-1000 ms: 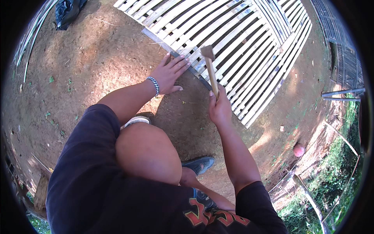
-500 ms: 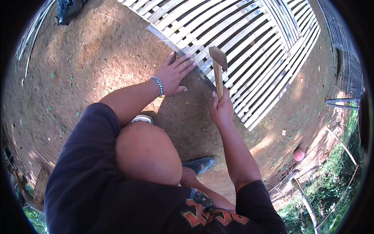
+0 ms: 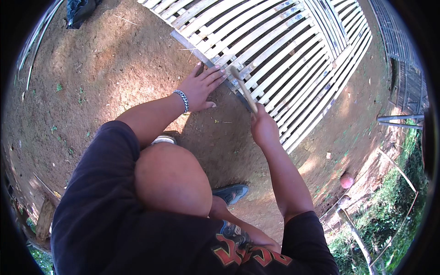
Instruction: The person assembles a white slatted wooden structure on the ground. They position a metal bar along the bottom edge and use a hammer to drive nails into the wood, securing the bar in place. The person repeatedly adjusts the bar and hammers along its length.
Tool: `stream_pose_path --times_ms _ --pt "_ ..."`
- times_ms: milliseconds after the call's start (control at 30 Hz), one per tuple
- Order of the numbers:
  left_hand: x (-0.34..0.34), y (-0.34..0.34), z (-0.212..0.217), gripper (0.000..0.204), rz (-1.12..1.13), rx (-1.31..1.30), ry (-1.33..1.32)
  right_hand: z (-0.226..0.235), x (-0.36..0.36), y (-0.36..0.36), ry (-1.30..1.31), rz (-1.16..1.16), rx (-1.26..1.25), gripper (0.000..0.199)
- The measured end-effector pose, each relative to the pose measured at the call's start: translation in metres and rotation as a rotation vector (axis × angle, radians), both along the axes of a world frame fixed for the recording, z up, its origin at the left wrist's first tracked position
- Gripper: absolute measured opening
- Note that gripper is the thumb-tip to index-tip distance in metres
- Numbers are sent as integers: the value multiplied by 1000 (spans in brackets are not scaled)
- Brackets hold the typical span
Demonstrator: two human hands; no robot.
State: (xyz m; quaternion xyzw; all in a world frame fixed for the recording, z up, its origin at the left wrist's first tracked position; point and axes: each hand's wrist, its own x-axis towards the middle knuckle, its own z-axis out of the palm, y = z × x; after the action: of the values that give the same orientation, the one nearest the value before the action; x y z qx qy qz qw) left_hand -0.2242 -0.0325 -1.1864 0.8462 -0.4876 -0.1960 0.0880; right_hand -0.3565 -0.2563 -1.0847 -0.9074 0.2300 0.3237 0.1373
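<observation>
Right hand [image 3: 263, 128] is wrapped tight round the wooden handle of a hammer [image 3: 242, 89], head down at the near edge of the panel [image 3: 293, 59], a big slatted bamboo thing lying flat on the dirt [image 3: 105, 68]. Left hand [image 3: 200, 86] is spread flat, fingers wide, pressing on that same near edge just left of the hammer head, holding nothing. 1 pink ball [image 3: 347, 180] sits well off the panel's right corner.
</observation>
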Motion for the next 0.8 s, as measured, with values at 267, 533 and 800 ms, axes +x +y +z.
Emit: stream_pose_path --times_ms 267,533,800 --pt "0 3 -2 103 3 -33 -17 9 -11 10 -368 -45 138 36" --pt "-1 5 -4 102 -4 -17 -28 12 -3 20 -313 -20 43 36" --pt "1 7 -5 101 -7 -19 -9 5 0 15 -220 16 5 36"
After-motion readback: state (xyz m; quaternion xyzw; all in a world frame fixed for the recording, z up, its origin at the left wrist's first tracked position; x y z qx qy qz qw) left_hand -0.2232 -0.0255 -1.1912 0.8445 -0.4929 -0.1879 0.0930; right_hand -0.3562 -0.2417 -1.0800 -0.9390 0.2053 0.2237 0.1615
